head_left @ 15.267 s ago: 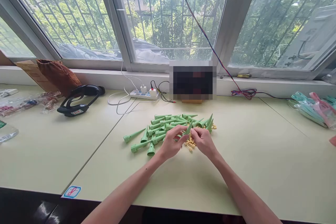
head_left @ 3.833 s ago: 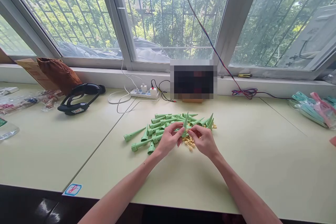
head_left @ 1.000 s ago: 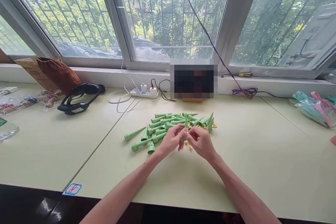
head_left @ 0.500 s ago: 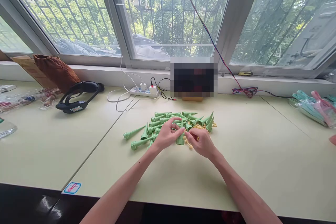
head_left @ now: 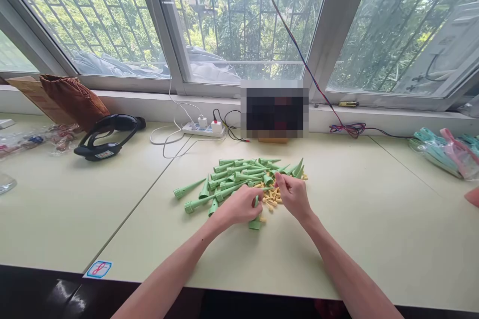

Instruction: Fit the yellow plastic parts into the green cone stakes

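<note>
My left hand is closed around a green plastic spike, whose wide round base shows below the fingers. A small yellow peg is beside that base; whether it touches the spike I cannot tell. To the right, my right hand is closed over the edge of a heap of small yellow pegs; whatever its fingers pinch is hidden. Behind both hands lies a pile of similar green spikes, hollow cones with ribbed collars, pointing various ways.
A screen, blurred out, stands at the back by the window. Left of it are a power strip with cables and a black headset. Bagged teal and pink items lie at the right. A numbered sticker marks the table's front edge.
My hands have moved apart. The left has come down toward me with the green spike, its fingers now curled around it. My right hand has shifted slightly up and right, closing more tightly.
</note>
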Demonstrator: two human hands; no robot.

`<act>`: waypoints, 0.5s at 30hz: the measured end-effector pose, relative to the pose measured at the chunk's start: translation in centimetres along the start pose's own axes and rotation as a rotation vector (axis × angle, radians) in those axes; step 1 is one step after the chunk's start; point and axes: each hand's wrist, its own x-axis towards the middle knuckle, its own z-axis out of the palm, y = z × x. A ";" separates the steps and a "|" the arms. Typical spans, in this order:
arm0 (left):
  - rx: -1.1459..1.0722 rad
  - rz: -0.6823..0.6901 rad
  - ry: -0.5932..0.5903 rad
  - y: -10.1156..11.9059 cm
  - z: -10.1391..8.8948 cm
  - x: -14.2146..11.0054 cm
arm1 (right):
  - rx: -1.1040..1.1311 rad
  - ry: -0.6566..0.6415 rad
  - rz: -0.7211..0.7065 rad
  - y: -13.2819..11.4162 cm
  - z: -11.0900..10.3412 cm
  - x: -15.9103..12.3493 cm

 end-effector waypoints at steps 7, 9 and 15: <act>0.145 0.015 -0.013 0.1 -0.1 0.1 | 0.006 -0.004 0.004 0.0 0.0 0.0; 0.196 0.011 0.003 0.1 -0.1 0.2 | 0.005 -0.004 0.008 0.1 0.0 0.0; 0.290 -0.039 0.056 0.1 -0.1 0.5 | 0.009 -0.010 0.020 0.1 0.0 0.0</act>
